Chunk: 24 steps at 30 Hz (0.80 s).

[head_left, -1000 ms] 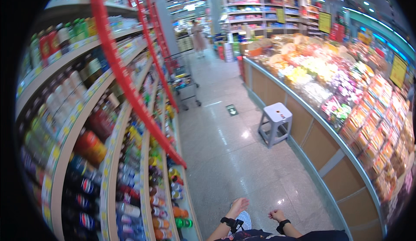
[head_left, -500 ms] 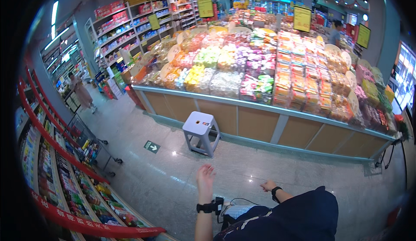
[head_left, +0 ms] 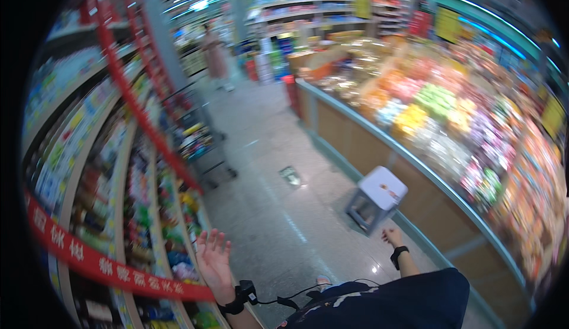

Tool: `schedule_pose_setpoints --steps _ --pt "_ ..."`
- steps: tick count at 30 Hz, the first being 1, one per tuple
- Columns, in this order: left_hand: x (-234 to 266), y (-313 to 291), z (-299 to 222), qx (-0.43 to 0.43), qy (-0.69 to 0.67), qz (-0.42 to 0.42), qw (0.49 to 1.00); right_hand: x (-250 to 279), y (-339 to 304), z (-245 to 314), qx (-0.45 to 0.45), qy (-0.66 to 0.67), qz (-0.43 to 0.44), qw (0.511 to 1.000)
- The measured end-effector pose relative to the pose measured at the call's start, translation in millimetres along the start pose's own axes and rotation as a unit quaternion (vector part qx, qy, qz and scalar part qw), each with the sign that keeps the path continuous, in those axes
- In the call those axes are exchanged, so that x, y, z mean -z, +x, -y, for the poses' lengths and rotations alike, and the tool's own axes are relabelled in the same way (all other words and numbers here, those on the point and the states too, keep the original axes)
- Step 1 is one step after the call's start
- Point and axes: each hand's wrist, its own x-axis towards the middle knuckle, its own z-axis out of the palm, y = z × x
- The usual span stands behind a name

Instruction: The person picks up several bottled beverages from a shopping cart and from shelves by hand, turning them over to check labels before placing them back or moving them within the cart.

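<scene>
My left hand (head_left: 214, 265) is raised with its palm showing and fingers spread, holding nothing. It is beside the stocked shelves (head_left: 127, 210) on the left, and a dark band with a small black box and cable is on its wrist. My right hand (head_left: 391, 238) hangs low with its fingers loosely bent and apart, nothing seen in them. A black band circles that wrist too. Just beyond the right hand stands a pale plastic stool (head_left: 384, 188) with grey legs, close against the long counter of wrapped sweets (head_left: 435, 101).
Between shelves and counter runs a tiled aisle with a floor marker (head_left: 290, 175). A shopping cart (head_left: 197, 140) with goods stands along the left shelves. Further off, a person in pinkish clothes (head_left: 215, 59) is in the aisle. Red curved strips (head_left: 121, 278) edge the shelves.
The view has swung left, so the stool and sweets counter sit further right and the left shelves loom larger. My left hand has moved to the shelves, its fingers more spread.
</scene>
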Motion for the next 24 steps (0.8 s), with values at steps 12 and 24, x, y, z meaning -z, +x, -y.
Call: schedule_pose_setpoints --steps 12,24 --pt "128.5 30.2 -137.2 -0.424 0.451 -0.234 0.750 -293.5 33.6 412.5 0.446 0.095 0.161 0.875" --pt "141.4 352.8 -90.9 -0.389 0.752 -0.177 0.502 -387.3 21.0 543.4 0.675 0.022 0.009 0.737"
